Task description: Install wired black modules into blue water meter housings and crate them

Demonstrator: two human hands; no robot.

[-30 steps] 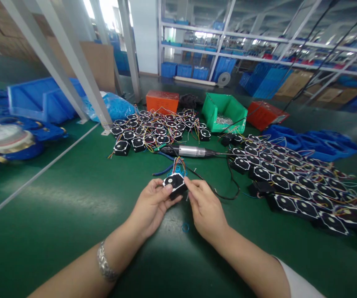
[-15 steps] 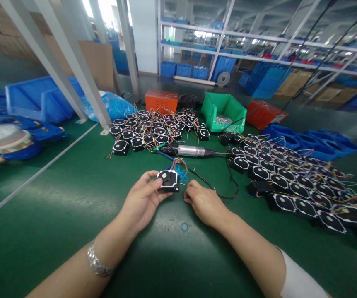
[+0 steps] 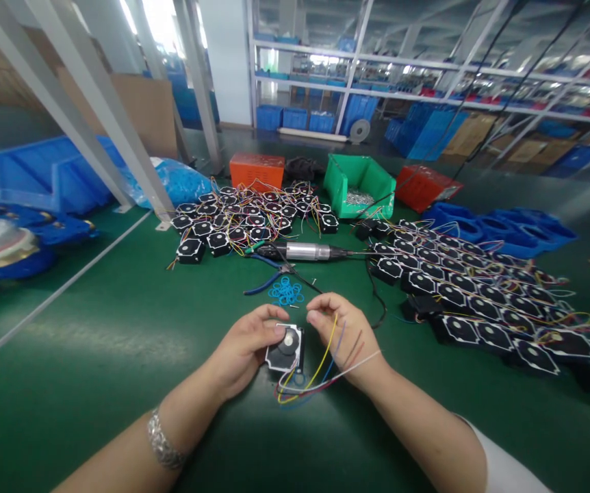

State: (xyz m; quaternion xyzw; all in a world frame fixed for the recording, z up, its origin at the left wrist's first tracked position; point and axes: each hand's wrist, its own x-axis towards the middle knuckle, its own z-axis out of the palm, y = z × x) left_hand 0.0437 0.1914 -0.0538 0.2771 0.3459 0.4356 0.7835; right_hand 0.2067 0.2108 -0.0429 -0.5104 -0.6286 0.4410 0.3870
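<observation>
My left hand [image 3: 246, 349] is closed around the edge of a black boxy unit with wires [image 3: 279, 356], which has white trim and a round knob on its top face. Yellow, blue, red and white wires [image 3: 320, 375] run from its near side toward the right and cross in front of my right hand [image 3: 343, 335]. That hand is curled, thumb and index finger close together; anything pinched there is too small to make out. Just beyond both hands lies a pile of blue rings [image 3: 285, 292] beside a small screw [image 3: 293, 306]. A single blue ring [image 3: 300, 378] shows by the wires.
A silver and black electric screwdriver [image 3: 308, 251] lies across the green table, near blue-handled pliers [image 3: 264, 284]. Rows of similar units [image 3: 459, 294] fill the right, with more [image 3: 238, 219] at back left. Behind stand a green bin [image 3: 333, 185] and an orange box [image 3: 257, 171].
My left hand has turned the unit, so its wires now point toward me and right instead of away. Both units and hands came nearer; my right hand rose from the table, fingers still curled.
</observation>
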